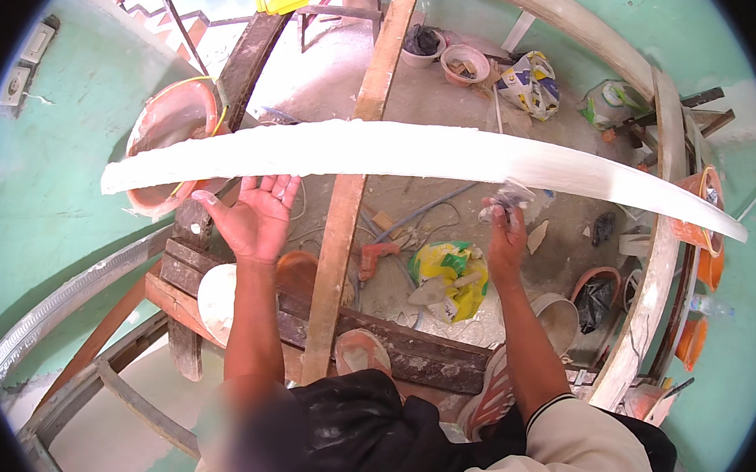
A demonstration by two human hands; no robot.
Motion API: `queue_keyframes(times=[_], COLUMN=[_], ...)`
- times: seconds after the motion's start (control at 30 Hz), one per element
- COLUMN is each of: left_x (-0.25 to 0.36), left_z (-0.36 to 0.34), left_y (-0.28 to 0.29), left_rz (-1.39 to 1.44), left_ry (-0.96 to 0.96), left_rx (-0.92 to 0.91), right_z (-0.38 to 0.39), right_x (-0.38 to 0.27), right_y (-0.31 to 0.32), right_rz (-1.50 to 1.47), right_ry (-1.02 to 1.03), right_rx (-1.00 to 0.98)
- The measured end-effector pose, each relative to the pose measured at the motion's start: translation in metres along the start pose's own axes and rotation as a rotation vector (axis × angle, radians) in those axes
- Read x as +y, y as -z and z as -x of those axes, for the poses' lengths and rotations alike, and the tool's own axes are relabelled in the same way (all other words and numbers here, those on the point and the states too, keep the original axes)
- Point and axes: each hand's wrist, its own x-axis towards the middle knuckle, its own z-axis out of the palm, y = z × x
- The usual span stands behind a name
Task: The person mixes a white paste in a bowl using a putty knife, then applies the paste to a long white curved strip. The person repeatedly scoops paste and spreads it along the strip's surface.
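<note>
A long, curved white plaster strip [346, 149] spans the view from left to right. It lies across a wooden beam [335, 248], with its right end above the curved frame. My left hand [259, 225] is open, palm up and fingers spread, its fingertips at the strip's lower edge left of the beam; whether they bear its weight I cannot tell. Right of the middle, my right hand [506, 240] is closed on a small flat scraper [514, 194] smeared with white. The scraper is close to the strip's lower edge, and its handle is mostly hidden by my fingers.
An orange bucket [172, 106] stands behind the strip's left end. Below on the floor lie a yellow-green bag [451, 279], an orange power tool [378, 255] and cables. Tubs [464, 65] and a white-blue sack [530, 85] sit farther back. A curved wooden frame [643, 331] rises at right.
</note>
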Motion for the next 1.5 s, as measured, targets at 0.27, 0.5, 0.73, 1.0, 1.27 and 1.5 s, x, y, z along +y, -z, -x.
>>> queue_keyframes(times=[0.27, 0.5, 0.73, 1.0, 1.27, 1.5], left_x=[-0.004, -0.001, -0.002, -0.002, -0.008, -0.012], left_z=[-0.003, -0.002, 0.005, 0.004, -0.003, -0.002], left_y=[0.007, 0.008, 0.006, 0.008, 0.008, 0.002], left_rz=[0.022, 0.014, 0.0, 0.065, 0.016, -0.02], left_ry=[-0.018, -0.022, -0.027, -0.005, -0.048, -0.1], left_rx=[-0.005, -0.024, 0.017, -0.04, -0.007, 0.018], right_z=[-0.032, -0.005, -0.013, -0.011, -0.021, 0.032], right_x=[-0.02, 0.005, -0.009, -0.039, -0.003, 0.008], right_y=[-0.011, 0.022, -0.049, -0.059, 0.069, 0.069], right_rz=[0.024, 0.026, -0.142, 0.08, 0.179, 0.498], right_ry=[-0.095, -0.161, -0.203, -0.107, -0.191, 0.35], right_rx=[-0.384, -0.295, -0.521, -0.495, -0.282, -0.002])
